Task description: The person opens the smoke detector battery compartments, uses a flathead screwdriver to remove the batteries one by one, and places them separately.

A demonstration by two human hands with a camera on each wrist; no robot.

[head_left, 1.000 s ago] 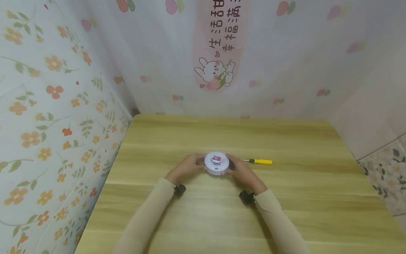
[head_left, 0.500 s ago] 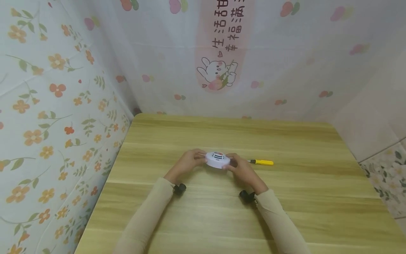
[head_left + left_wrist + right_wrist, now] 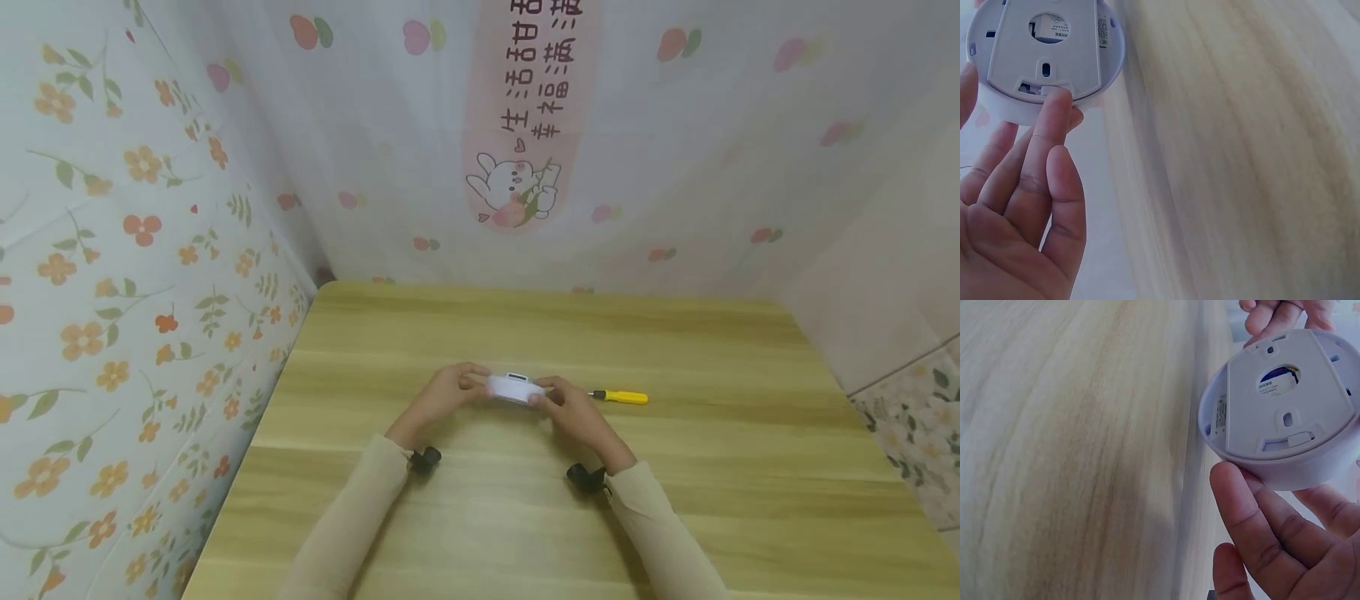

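On my head feed, the round white device (image 3: 514, 390) is held between the left hand (image 3: 452, 390) and the right hand (image 3: 576, 410), over the middle of the bench (image 3: 480, 517). It is tilted, side wall toward the head camera, with a small dark slot at its top edge. Whether its lower edge touches the bench, I cannot tell.

Left fingers: bent around the left end of the device, holding it; in the left wrist view one fingertip rests on the back plate (image 3: 1082, 56), at a slot near its edge. Right fingers: holding the opposite end; in the right wrist view one fingertip lies against the rim.

Back plate, as I read it from both wrist feeds: flat, pale, with a large round hole and several small slots. A printed label (image 3: 1103, 32) shows beside it, and more print shows through the hole. Too small for me to read.

To the right of the right hand, a yellow-handled screwdriver (image 3: 625, 397) lies on the bench, shaft toward that hand. I note black wrist cameras (image 3: 425, 461) and pale sleeves (image 3: 667, 537). White cloth (image 3: 675, 142) with printed fruit hangs beyond the bench; floral cloth (image 3: 112, 300) covers the left side.
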